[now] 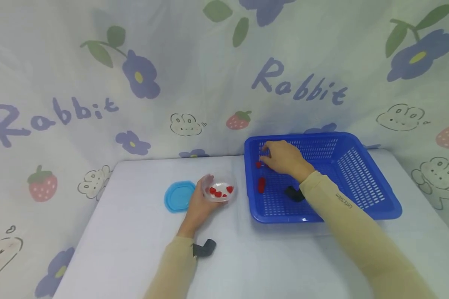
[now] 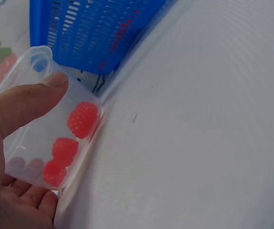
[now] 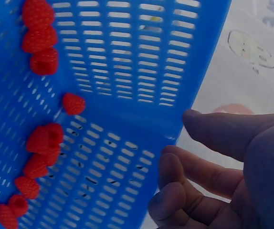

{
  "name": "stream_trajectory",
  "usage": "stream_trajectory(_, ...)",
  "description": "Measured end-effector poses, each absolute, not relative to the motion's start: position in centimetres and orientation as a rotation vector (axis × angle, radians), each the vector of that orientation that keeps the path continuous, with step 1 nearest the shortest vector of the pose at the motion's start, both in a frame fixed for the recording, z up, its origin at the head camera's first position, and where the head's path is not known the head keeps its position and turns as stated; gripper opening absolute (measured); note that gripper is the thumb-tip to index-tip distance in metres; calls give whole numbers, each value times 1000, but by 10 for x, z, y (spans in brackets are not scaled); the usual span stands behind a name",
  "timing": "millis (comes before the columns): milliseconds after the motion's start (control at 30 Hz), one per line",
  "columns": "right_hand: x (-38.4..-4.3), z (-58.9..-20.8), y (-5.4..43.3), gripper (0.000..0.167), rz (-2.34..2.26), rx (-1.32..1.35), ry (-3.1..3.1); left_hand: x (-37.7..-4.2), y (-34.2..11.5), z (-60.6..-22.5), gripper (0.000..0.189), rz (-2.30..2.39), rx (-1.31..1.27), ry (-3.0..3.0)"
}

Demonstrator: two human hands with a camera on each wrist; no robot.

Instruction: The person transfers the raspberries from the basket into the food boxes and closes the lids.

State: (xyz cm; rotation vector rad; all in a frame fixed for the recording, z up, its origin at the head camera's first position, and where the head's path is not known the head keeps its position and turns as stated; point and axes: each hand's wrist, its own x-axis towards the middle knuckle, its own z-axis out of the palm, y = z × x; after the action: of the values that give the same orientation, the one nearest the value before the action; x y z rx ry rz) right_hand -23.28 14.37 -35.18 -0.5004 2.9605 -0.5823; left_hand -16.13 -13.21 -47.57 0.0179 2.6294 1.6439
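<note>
A clear plastic tub (image 1: 223, 185) is gripped in my left hand (image 1: 201, 207), the thumb against its wall in the left wrist view. Several red raspberries (image 2: 83, 119) lie on the tub's bottom. My right hand (image 1: 284, 158) is inside the left back part of a blue plastic basket (image 1: 280, 218). In the right wrist view its thumb and loosely bent fingers stand apart near the basket's edge, with nothing between them. More raspberries (image 3: 74, 104) lie along the basket's bottom, in a clump and in short rows.
Left of the tub, a light blue lid (image 1: 178, 197) lies on the white table (image 1: 247, 257). The basket stands at the right, close to a printed cloth backdrop (image 1: 194, 74). Dark camera mounts (image 1: 205, 248) stick out from both wrists.
</note>
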Motion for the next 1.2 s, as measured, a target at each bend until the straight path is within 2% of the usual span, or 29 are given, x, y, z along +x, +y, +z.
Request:
stream_trajectory(433,-241,-364,162,41,-485,-431,2887,-160,-129,-474,95,1647,2,2621)
stream_trajectory(1200,-256,-392,168,39,-456,-369,2747,-161,-132,-478,95,1663,21,2612)
